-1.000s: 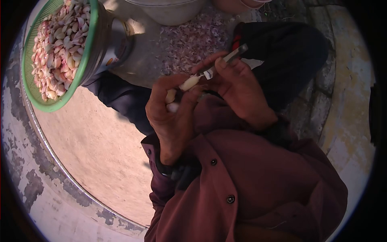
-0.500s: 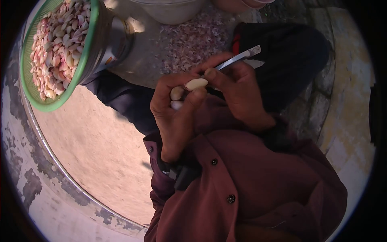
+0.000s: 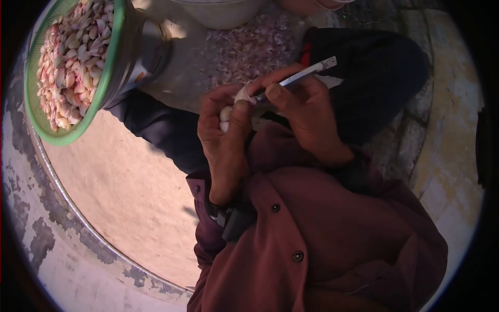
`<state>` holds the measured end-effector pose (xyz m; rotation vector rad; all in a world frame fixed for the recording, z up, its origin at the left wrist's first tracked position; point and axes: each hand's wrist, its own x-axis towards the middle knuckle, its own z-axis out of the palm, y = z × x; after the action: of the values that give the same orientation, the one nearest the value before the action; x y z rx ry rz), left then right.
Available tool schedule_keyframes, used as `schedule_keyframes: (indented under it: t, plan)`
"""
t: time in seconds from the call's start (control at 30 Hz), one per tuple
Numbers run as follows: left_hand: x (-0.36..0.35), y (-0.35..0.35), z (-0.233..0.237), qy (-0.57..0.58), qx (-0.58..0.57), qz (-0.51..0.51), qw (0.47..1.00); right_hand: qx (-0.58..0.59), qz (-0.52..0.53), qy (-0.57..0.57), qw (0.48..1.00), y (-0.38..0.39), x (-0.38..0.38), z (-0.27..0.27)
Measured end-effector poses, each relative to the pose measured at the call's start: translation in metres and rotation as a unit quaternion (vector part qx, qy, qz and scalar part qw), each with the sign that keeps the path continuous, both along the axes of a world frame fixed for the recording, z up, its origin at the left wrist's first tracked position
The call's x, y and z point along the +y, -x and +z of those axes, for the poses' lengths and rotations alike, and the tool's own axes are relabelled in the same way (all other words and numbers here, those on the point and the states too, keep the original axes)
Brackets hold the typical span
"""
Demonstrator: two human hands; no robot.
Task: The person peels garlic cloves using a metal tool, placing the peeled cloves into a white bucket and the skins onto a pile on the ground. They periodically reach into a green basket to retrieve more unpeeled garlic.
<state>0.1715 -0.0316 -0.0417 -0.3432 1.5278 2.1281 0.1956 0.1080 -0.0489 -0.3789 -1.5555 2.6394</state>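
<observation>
My left hand [image 3: 223, 138] is closed around several garlic cloves. One garlic clove [image 3: 243, 95] is pinched between its thumb and forefinger, and more cloves [image 3: 225, 118] are tucked in the curled fingers below. My right hand [image 3: 309, 112] grips a small metal knife [image 3: 306, 72] with thumb and fingers. The knife's squared end sticks out up and to the right, while its other end points at the pinched clove. My right fingertips are right beside that clove, partly hiding where the knife meets it.
A green-rimmed basket [image 3: 108, 78] heaped with garlic cloves [image 3: 73, 62] stands at upper left. Garlic skins [image 3: 249, 47] litter the ground ahead, near a pale tub [image 3: 221, 13] and a reddish container [image 3: 296, 6]. My bent legs [image 3: 369, 78] flank the work area.
The pale, bare clove between my hands has given way to a rounder clove at my left fingertips. The left fingers have shifted, and the knife end is now against or close to this clove.
</observation>
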Motion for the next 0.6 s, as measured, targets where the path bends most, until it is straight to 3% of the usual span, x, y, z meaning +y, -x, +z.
schedule_keyframes:
  t: [0.07, 0.13, 0.2, 0.3, 0.43, 0.5, 0.6]
  plan:
    - [0.001, 0.001, -0.001, -0.045, -0.027, 0.010, 0.999, -0.021, 0.005, 0.067, 0.998, 0.001, 0.001, -0.004]
    - [0.004, 0.003, -0.001, -0.087, -0.054, 0.019, 0.995, -0.021, 0.074, 0.139, 0.987, 0.002, 0.004, -0.009]
    - [0.016, 0.011, 0.001, -0.027, -0.071, 0.049, 0.996, -0.028, 0.125, 0.133, 0.983, 0.003, 0.004, 0.001]
    - [0.006, 0.034, 0.001, -0.067, -0.062, 0.078, 0.993, -0.038, 0.202, 0.138, 0.969, 0.002, 0.012, 0.015]
    - [0.017, 0.100, 0.039, -0.083, 0.159, 0.059, 0.982, -0.056, 0.209, 0.112, 0.970, 0.003, 0.024, 0.013]
    - [0.027, 0.139, 0.051, -0.107, 0.296, 0.028, 0.949, -0.061, 0.215, 0.077, 0.972, 0.002, 0.026, 0.000]
    - [0.047, 0.190, 0.052, 0.108, 0.379, -0.033, 0.919, -0.077, 0.191, 0.084, 0.975, -0.004, 0.020, -0.009]
